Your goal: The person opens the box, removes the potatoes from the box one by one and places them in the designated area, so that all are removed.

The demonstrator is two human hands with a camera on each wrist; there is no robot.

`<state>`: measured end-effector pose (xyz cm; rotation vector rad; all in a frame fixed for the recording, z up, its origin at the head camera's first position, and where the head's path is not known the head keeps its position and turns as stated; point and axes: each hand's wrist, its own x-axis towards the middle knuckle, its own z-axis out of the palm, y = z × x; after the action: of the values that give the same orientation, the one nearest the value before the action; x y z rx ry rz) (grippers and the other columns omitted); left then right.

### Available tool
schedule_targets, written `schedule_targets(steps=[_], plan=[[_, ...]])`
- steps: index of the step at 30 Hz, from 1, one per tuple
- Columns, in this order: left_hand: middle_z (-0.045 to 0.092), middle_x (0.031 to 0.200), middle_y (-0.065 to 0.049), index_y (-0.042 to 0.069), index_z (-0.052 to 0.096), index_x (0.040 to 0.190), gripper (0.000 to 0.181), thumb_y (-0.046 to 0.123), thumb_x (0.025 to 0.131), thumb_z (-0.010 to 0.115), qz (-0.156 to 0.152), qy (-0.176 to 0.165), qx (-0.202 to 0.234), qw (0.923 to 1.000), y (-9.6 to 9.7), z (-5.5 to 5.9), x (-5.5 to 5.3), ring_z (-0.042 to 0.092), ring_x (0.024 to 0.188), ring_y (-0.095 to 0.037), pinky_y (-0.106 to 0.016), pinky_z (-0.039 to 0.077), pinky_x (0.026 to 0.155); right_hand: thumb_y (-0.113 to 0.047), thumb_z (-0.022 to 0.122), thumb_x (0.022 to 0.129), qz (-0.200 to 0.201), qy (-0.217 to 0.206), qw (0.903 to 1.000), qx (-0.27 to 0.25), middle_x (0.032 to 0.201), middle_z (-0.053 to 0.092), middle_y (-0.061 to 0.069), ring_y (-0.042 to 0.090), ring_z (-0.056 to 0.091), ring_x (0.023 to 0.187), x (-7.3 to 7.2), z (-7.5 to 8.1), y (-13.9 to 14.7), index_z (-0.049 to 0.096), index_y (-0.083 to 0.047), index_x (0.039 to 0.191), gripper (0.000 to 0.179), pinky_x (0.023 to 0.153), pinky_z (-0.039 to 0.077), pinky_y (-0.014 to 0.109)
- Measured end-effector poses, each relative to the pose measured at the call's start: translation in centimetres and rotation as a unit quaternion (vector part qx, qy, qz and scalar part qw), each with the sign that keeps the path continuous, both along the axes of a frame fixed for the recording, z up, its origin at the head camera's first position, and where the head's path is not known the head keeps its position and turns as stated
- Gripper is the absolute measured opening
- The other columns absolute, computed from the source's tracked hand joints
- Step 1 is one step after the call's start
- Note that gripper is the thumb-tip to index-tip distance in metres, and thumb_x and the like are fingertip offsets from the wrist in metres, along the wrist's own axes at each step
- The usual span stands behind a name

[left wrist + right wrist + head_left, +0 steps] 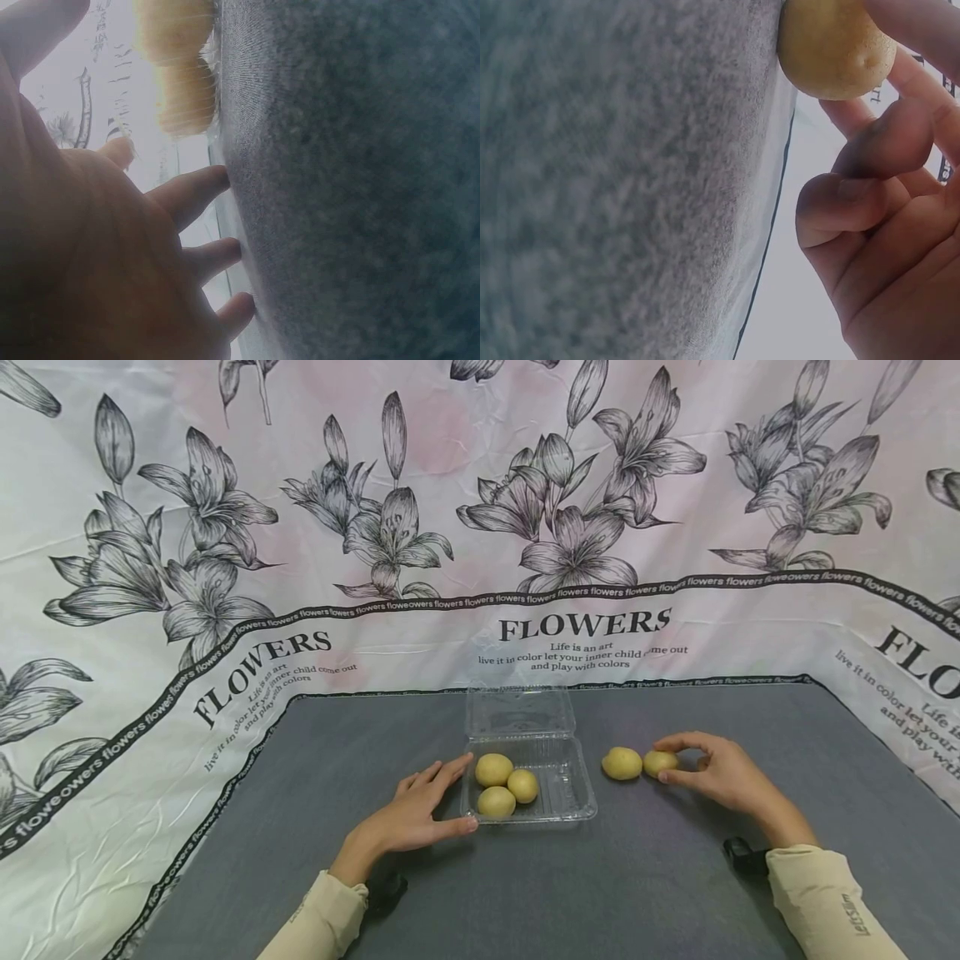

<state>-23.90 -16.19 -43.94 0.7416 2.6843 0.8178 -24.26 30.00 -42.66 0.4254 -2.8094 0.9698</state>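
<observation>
My right hand (723,772) pinches a small yellow potato (660,764) between thumb and fingers on the grey cloth. In the right wrist view the same potato (836,49) is at the top, with the other fingers folded in below it. A second potato (622,763) lies just left of the held one. With fingers spread, my left hand (412,814) rests along the left side of a clear plastic clamshell box (566,781). Three potatoes (494,770) sit in the box's left half. Through its wall, two potatoes (184,97) show in the left wrist view.
The box's clear lid (520,714) is raised at the back. A grey cloth (585,893) covers the table. Behind it hangs a white curtain (420,647) printed with flowers and lettering. Dark wrist straps (742,856) sit by both cream sleeves (821,893).
</observation>
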Motion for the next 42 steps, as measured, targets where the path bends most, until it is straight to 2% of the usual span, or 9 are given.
schedule_targets(steps=[3, 8, 10, 12, 16, 26, 32, 37, 42], plan=[[0.036, 0.165, 0.0, 0.037, 0.013, 0.164, 0.089, 0.064, 0.094, 0.06, -0.001, 0.001, 0.0, 1.0, 0.0, 0.0, 0.0, 0.008, 0.159, -0.038, -0.066, 0.006, 0.123, -0.03, 0.082, 0.088, -0.003, 0.0, 1.0, 0.004, 0.125, 0.07, 0.014, 0.027, 0.061, 0.113, 0.1, 0.0, 0.0, 0.073, -0.014, 0.122, 0.039, 0.081, 0.053, 0.036], [0.037, 0.165, -0.001, 0.035, 0.014, 0.164, 0.089, 0.063, 0.094, 0.061, -0.002, 0.003, 0.003, 1.0, 0.0, -0.1, 0.0, 0.009, 0.159, -0.039, -0.066, 0.006, 0.123, -0.031, 0.082, 0.088, -0.006, -0.001, 1.0, 0.004, 0.128, 0.07, 0.014, 0.023, 0.06, 0.108, 0.1, 0.1, 0.1, 0.072, -0.014, 0.124, 0.041, 0.075, 0.05, 0.027], [0.036, 0.165, -0.001, 0.035, 0.015, 0.165, 0.089, 0.062, 0.094, 0.061, -0.003, 0.002, 0.004, 1.0, 0.0, 0.0, -0.1, 0.009, 0.159, -0.039, -0.067, 0.007, 0.122, -0.029, 0.082, 0.088, -0.005, 0.005, 1.0, 0.001, 0.127, 0.07, 0.015, 0.017, 0.06, 0.097, 0.0, 0.1, 0.2, 0.072, -0.012, 0.124, 0.041, 0.07, 0.047, 0.024], [0.036, 0.165, -0.001, 0.034, 0.014, 0.165, 0.089, 0.062, 0.094, 0.061, -0.003, 0.001, 0.004, 1.0, 0.0, 0.0, 0.0, 0.009, 0.159, -0.039, -0.067, 0.006, 0.122, -0.027, 0.082, 0.088, -0.003, 0.009, 0.9999, -0.007, 0.124, 0.07, 0.016, 0.011, 0.055, 0.078, 0.0, 0.1, 0.2, 0.071, -0.01, 0.125, 0.042, 0.063, 0.042, 0.024], [0.036, 0.165, -0.002, 0.034, 0.014, 0.165, 0.089, 0.062, 0.094, 0.061, -0.002, 0.0, 0.002, 1.0, 0.1, 0.1, 0.0, 0.008, 0.159, -0.039, -0.067, 0.006, 0.122, -0.026, 0.083, 0.087, -0.002, 0.01, 0.9997, -0.021, 0.121, 0.069, 0.019, 0.002, 0.031, 0.055, 0.1, 0.2, 0.2, 0.07, -0.009, 0.126, 0.045, 0.052, 0.033, 0.026], [0.036, 0.165, -0.001, 0.034, 0.014, 0.165, 0.089, 0.063, 0.094, 0.06, -0.003, 0.0, 0.0, 1.0, 0.0, 0.0, -0.1, 0.008, 0.159, -0.039, -0.068, 0.006, 0.122, -0.029, 0.081, 0.089, -0.007, 0.02, 0.9992, -0.034, 0.124, 0.068, 0.019, 0.002, 0.031, 0.051, 0.4, 1.0, -0.5, 0.068, -0.012, 0.131, 0.048, 0.046, 0.034, 0.026], [0.035, 0.166, 0.001, 0.038, 0.012, 0.164, 0.089, 0.065, 0.094, 0.059, -0.002, -0.001, -0.001, 1.0, -0.1, 0.1, -0.1, 0.008, 0.16, -0.038, -0.066, 0.005, 0.123, -0.029, 0.081, 0.089, -0.005, 0.029, 0.9986, -0.043, 0.111, 0.067, 0.009, 0.003, 0.034, 0.05, 0.5, 1.5, -1.4, 0.068, -0.018, 0.13, 0.045, 0.045, 0.034, 0.026], [0.035, 0.166, 0.0, 0.038, 0.012, 0.164, 0.09, 0.066, 0.093, 0.059, -0.005, 0.002, 0.0, 1.0, -0.1, 0.2, -0.1, 0.008, 0.159, -0.039, -0.066, 0.006, 0.123, -0.026, 0.082, 0.088, 0.006, 0.042, 0.9972, -0.061, 0.103, 0.067, 0.008, 0.003, 0.034, 0.049, 0.6, 1.4, -2.2, 0.068, -0.019, 0.129, 0.043, 0.044, 0.035, 0.026], [0.035, 0.166, -0.001, 0.038, 0.012, 0.164, 0.089, 0.065, 0.094, 0.059, -0.006, -0.002, 0.003, 1.0, -0.1, 0.2, 0.0, 0.008, 0.159, -0.039, -0.067, 0.006, 0.123, -0.02, 0.083, 0.087, 0.027, 0.076, 0.9951, -0.057, 0.101, 0.067, 0.006, 0.003, 0.035, 0.052, 0.6, 1.3, -3.1, 0.07, -0.017, 0.126, 0.041, 0.046, 0.035, 0.025]])
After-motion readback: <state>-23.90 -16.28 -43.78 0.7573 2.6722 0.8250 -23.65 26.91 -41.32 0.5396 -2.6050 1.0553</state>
